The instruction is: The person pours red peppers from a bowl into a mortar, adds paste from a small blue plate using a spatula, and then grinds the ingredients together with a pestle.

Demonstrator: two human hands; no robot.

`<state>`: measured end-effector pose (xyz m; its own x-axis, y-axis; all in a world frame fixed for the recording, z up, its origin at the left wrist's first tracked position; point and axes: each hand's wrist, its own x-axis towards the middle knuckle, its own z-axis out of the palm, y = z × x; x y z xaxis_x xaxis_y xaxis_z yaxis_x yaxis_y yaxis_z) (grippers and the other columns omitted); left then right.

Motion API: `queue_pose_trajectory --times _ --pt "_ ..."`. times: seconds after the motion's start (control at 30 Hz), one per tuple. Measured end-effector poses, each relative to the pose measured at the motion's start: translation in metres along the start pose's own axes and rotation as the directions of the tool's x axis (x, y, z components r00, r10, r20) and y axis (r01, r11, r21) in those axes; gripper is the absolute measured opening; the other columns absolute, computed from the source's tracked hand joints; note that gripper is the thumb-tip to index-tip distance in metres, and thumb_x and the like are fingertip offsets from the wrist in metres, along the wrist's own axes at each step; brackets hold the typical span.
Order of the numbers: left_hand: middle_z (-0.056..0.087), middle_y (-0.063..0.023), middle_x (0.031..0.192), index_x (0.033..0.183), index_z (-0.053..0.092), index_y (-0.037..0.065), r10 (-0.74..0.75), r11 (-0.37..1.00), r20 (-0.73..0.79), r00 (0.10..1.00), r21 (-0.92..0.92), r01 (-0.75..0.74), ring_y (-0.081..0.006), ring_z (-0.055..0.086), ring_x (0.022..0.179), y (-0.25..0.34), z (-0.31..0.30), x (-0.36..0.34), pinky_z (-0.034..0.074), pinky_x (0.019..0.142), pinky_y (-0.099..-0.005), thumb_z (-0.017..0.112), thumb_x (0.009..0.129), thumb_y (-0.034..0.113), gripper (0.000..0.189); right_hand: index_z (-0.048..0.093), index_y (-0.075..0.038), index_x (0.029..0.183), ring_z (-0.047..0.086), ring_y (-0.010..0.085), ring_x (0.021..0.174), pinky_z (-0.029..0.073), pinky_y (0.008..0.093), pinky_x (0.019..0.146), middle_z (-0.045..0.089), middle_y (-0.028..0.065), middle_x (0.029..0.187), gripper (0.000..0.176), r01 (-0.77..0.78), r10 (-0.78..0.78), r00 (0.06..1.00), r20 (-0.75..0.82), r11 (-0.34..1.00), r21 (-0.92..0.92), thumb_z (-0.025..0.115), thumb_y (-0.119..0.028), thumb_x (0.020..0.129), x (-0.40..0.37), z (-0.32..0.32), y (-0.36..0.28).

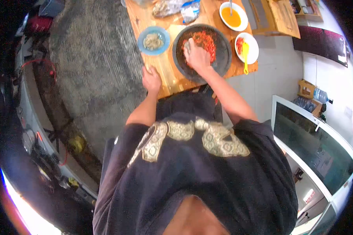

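Note:
A wide dark stone mortar (222, 64) on the wooden table holds crushed red chili (208, 41). Inside it is my right hand (198, 58), its fingers closed around a small grey pestle (187, 47) that is mostly hidden by the hand. My left hand (151, 80) grips the table's left front edge, below a blue bowl (140, 44) with a pale, wet lump (153, 41) in it. Right of the mortar stands a white bowl (254, 55) with some red food and a yellow spoon (245, 55).
Farther back on the wooden table (172, 84) are a white bowl (227, 28) of orange liquid with a spoon in it and some plastic bags (190, 11). A wooden box-like piece (280, 17) is at the back right. A glass-paned door (301, 129) stands at my right.

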<state>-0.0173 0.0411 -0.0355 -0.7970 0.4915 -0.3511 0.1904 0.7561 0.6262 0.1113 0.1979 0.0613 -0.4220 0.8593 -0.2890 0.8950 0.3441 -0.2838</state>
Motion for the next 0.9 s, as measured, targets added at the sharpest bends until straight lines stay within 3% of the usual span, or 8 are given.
queue_pose_trajectory --times 0.13,0.2,0.33,0.53,0.6,0.67,0.7,0.9 --pt "0.059 -0.0322 0.105 0.130 0.043 0.000 0.025 1.000 0.018 1.000 0.004 -0.025 -0.0499 0.056 0.095 0.002 0.006 0.011 0.042 0.083 -0.0535 0.037 0.094 0.042 0.056 0.050 -0.008 0.109 0.064 0.0405 0.075 0.049 0.0503 0.066 0.064 0.0246 0.079 0.036 -0.065 0.081 0.984 -0.156 0.992 0.110 0.052 -0.037 0.087 0.032 -0.005 0.032" --pt "0.059 -0.0326 0.105 0.130 0.043 0.000 -0.002 1.000 0.029 1.000 -0.002 0.002 -0.0501 0.056 0.095 0.008 0.001 0.006 0.042 0.084 -0.0536 0.036 0.094 0.042 0.056 0.050 -0.005 0.115 0.061 0.0425 0.095 0.048 0.0483 0.084 0.063 0.0273 0.098 0.050 -0.177 0.150 0.984 0.095 0.884 0.433 0.053 -0.045 0.084 0.059 -0.001 0.063" --pt "0.060 -0.0318 0.104 0.127 0.044 0.002 0.011 1.000 -0.009 1.000 -0.006 -0.011 -0.0502 0.056 0.094 0.001 0.006 0.004 0.042 0.083 -0.0540 0.036 0.094 0.043 0.054 0.047 -0.009 0.118 0.066 0.0393 0.073 0.052 0.0514 0.068 0.066 0.0222 0.082 0.041 -0.062 0.061 0.998 -0.026 0.998 -0.017 0.051 -0.037 0.088 -0.014 0.002 0.015" --pt "0.061 -0.0311 0.103 0.125 0.045 0.002 0.032 0.999 -0.022 0.999 0.014 -0.031 -0.0502 0.056 0.094 0.012 -0.003 0.003 0.042 0.083 -0.0542 0.037 0.094 0.042 0.051 0.048 -0.007 0.118 0.061 0.0435 0.092 0.047 0.0513 0.082 0.063 0.0281 0.099 0.046 -0.219 0.242 0.970 -0.031 0.921 0.321 0.050 -0.040 0.087 0.031 -0.012 0.050" --pt "0.060 -0.0313 0.103 0.125 0.045 0.003 0.074 0.997 -0.055 0.996 -0.013 -0.074 -0.0500 0.057 0.094 0.008 0.003 0.006 0.042 0.082 -0.0543 0.037 0.094 0.041 0.050 0.047 -0.010 0.120 0.064 0.0430 0.081 0.049 0.0526 0.076 0.064 0.0283 0.085 0.041 0.101 -0.091 0.937 -0.338 0.995 0.010 0.048 -0.037 0.089 -0.014 -0.001 0.021" --pt "0.060 -0.0314 0.102 0.125 0.047 0.003 0.024 1.000 -0.038 0.999 0.011 -0.024 -0.0493 0.057 0.094 0.005 0.003 0.006 0.043 0.082 -0.0537 0.037 0.094 0.041 0.050 0.048 -0.011 0.119 0.064 0.0419 0.079 0.051 0.0517 0.073 0.065 0.0260 0.082 0.040 -0.137 0.138 0.989 -0.060 0.990 0.031 0.049 -0.036 0.089 -0.006 -0.008 0.026" --pt "0.060 -0.0315 0.102 0.125 0.047 0.003 0.008 1.000 -0.004 1.000 0.021 -0.008 -0.0492 0.057 0.094 0.004 0.000 0.003 0.043 0.082 -0.0534 0.037 0.094 0.041 0.050 0.050 -0.010 0.117 0.065 0.0414 0.081 0.051 0.0513 0.072 0.066 0.0240 0.085 0.039 -0.143 0.154 0.982 -0.112 0.985 0.098 0.050 -0.036 0.088 0.005 -0.017 0.027" --pt "0.060 -0.0319 0.102 0.126 0.048 0.003 -0.004 1.000 -0.019 1.000 -0.006 0.003 -0.0497 0.057 0.094 0.012 0.000 0.002 0.043 0.083 -0.0529 0.037 0.093 0.043 0.052 0.051 -0.015 0.111 0.066 0.0370 0.074 0.051 0.0530 0.065 0.066 0.0195 0.077 0.029 0.124 -0.122 0.991 0.050 0.992 -0.037 0.050 -0.033 0.088 -0.020 -0.003 -0.003"
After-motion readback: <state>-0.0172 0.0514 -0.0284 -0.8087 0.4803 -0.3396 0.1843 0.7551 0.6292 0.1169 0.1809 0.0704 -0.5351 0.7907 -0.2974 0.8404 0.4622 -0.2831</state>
